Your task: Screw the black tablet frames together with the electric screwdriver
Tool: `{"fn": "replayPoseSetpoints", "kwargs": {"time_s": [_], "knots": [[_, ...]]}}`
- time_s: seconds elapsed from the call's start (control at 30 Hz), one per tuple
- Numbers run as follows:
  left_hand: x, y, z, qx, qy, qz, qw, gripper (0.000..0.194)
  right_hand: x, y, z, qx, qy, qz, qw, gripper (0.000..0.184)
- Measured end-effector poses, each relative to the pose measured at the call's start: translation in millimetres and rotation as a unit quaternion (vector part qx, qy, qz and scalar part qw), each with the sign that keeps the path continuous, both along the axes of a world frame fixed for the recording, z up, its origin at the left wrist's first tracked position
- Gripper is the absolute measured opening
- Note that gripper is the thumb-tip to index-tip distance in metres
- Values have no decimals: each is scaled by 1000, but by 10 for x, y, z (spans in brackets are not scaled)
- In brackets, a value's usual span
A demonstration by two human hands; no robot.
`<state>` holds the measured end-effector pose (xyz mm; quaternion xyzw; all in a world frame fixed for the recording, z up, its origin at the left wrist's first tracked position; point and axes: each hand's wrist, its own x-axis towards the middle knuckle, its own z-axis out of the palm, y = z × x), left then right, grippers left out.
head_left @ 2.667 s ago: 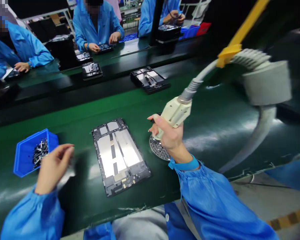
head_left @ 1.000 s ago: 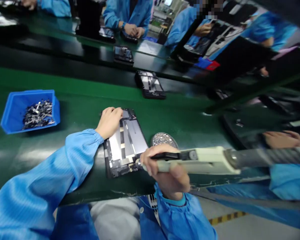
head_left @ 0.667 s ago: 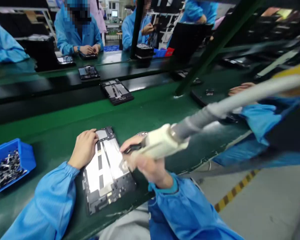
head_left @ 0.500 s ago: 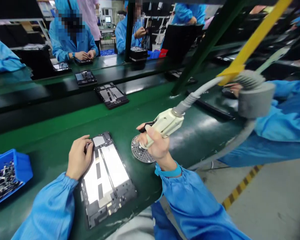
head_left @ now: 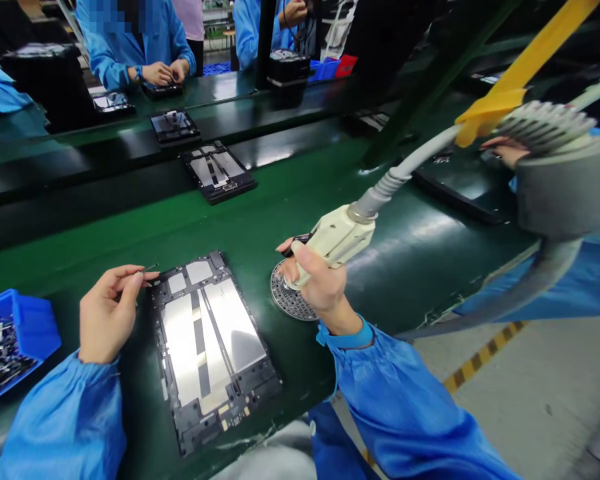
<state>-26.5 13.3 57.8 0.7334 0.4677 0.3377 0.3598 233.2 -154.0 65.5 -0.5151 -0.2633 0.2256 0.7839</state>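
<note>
An open tablet chassis (head_left: 213, 347) with silver plates lies on the green belt before me. My left hand (head_left: 107, 312) hovers just left of its top corner, fingers pinched on a thin small metal part. My right hand (head_left: 316, 285) is wrapped round a cream electric screwdriver (head_left: 336, 239), whose tip points down onto a round perforated screw tray (head_left: 289, 302). A grey hose runs from the screwdriver up to the right.
A blue bin (head_left: 11, 337) of small metal parts sits at the far left. More chassis (head_left: 217, 171) ride the belt beyond. Workers in blue coats sit across the line; another person's hand (head_left: 503, 151) works at the right. A yellow hanger (head_left: 505, 100) holds the hose.
My left hand has lifted off the chassis corner and moved left, now pinching a small part. My right hand with the screwdriver stays over the round screw tray.
</note>
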Motion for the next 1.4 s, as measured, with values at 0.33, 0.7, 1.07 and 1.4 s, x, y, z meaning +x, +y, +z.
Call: {"fn": "replayPoseSetpoints", "kwargs": {"time_s": [0.33, 0.7, 1.07, 1.4], "knots": [[-59, 140, 8, -64, -57, 23, 996, 40, -10, -16, -26, -1, -37, 3, 999, 50], [-55, 249, -56, -159, -50, 11, 986, 31, 54, -73, 196, -2, -18, 10, 1000, 43], [48, 263, -326, -153, -3, -43, 987, 12, -497, 267, 509, 28, -82, 118, 989, 38], [49, 302, -391, -147, -9, -79, 986, 8, -1186, 1205, 397, 30, -43, 186, 981, 44]]}}
